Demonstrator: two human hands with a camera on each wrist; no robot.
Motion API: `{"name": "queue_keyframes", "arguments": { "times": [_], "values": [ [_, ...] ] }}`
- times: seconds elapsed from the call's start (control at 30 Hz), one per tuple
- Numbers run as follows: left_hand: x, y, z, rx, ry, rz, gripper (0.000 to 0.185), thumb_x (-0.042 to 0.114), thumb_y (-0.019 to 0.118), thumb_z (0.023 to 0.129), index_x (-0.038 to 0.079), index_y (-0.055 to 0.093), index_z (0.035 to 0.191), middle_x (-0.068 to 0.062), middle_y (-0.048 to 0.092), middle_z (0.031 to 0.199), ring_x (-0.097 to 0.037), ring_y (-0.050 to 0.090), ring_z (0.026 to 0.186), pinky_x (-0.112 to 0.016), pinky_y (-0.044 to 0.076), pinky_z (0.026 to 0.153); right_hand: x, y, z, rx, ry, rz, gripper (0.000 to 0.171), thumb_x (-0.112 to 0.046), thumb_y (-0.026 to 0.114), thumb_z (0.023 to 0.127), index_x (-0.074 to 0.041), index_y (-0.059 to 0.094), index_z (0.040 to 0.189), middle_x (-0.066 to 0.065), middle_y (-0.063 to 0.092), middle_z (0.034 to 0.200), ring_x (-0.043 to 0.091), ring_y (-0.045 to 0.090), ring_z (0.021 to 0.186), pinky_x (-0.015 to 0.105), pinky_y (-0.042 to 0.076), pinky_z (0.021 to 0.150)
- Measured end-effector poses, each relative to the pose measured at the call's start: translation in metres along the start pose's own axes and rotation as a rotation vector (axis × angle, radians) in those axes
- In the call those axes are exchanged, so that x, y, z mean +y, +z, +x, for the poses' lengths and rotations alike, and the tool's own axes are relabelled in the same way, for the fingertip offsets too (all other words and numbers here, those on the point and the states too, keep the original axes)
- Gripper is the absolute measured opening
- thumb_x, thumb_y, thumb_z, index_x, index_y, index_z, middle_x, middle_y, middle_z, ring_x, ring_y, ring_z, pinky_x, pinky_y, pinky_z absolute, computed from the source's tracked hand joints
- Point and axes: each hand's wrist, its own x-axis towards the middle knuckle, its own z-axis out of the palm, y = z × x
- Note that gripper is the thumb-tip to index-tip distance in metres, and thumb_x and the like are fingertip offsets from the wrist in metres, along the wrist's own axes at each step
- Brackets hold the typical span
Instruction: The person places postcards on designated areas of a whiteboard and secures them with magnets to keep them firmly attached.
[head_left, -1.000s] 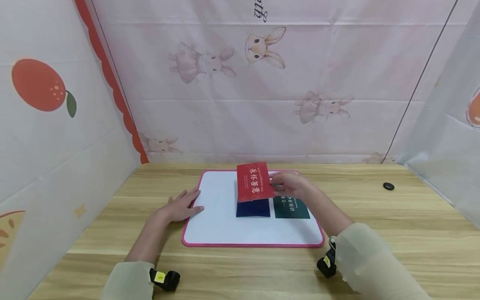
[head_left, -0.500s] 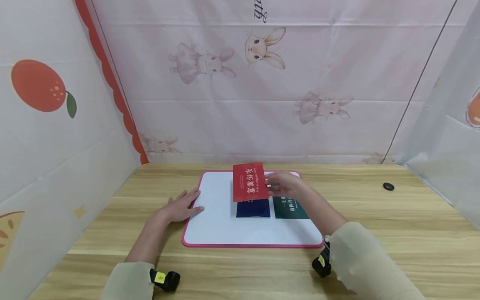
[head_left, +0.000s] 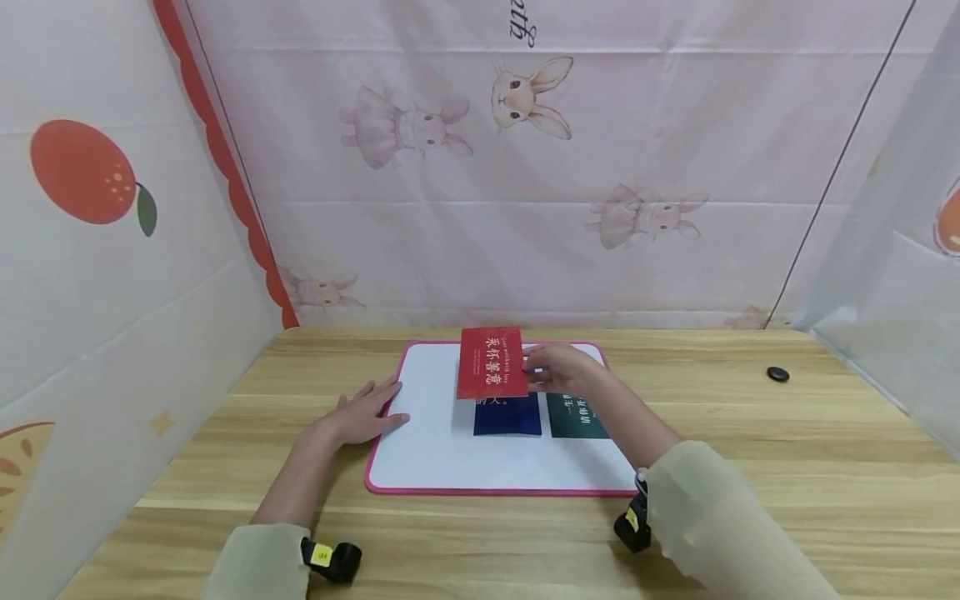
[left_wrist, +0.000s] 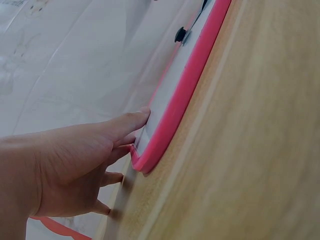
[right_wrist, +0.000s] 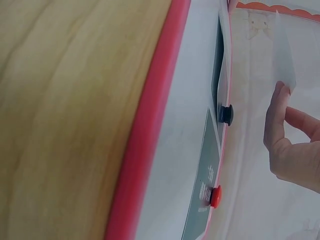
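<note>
Red card (head_left: 492, 362) pinched at its right edge by right hand (head_left: 564, 371), fingers curled on it, lifted and tilted over far middle of whiteboard (head_left: 435, 450). White Chinese characters printed down card face, with a line of small Latin lettering alongside, too small to read. Left hand (head_left: 363, 414) flat and relaxed on bench (head_left: 750, 467), fingers straight, tips touching pink rim at whiteboard's left edge; holding nothing. Same contact plain from left wrist view: fingertips (left_wrist: 135, 120) against pink border.

Blue card (head_left: 507, 415) flat on whiteboard directly below red card, its top edge partly covered, a scrap of pale writing showing, not legible. Green card (head_left: 576, 417) flat just beside blue card on its right, partly hidden by right forearm; white characters on it, too small to read. From right wrist view, black magnet (right_wrist: 226, 114) and red magnet (right_wrist: 215, 196) near whiteboard's far rim.

Small black round object (head_left: 777, 374) on bench well apart to right. Pale sleeves on both forearms, black wrist devices with yellow tags. Rabbit-print cloth (head_left: 525, 167) behind, with cut-off letters at top edge; orange fruit print (head_left: 82, 171) on left cloth wall.
</note>
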Motion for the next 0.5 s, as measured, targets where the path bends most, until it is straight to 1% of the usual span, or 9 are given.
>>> {"name": "queue_keyframes", "arguments": {
  "times": [0.3,0.5],
  "values": [
    [0.000,0.001,0.001,-0.006,-0.013,-0.008,0.075,0.046,0.054,0.088,0.006,0.025,0.145,-0.015,0.017,0.150,-0.042,0.005,0.134,-0.065,-0.001,0.099,0.001,0.007,0.008,0.007,-0.001,-0.027,0.037,0.000,0.052,0.089,0.002,0.047,0.126,0.020,0.050,0.117,0.031,0.057,0.100,0.032,0.052,0.075],
    [-0.002,0.001,0.003,-0.007,-0.010,0.000,0.076,0.047,0.053,0.088,0.007,0.025,0.145,-0.015,0.017,0.150,-0.042,0.005,0.134,-0.066,-0.001,0.098,0.003,0.010,0.015,0.037,0.008,-0.047,0.036,-0.001,0.055,0.088,0.001,0.050,0.124,0.019,0.053,0.115,0.031,0.060,0.097,0.033,0.052,0.075]
  ]
}}
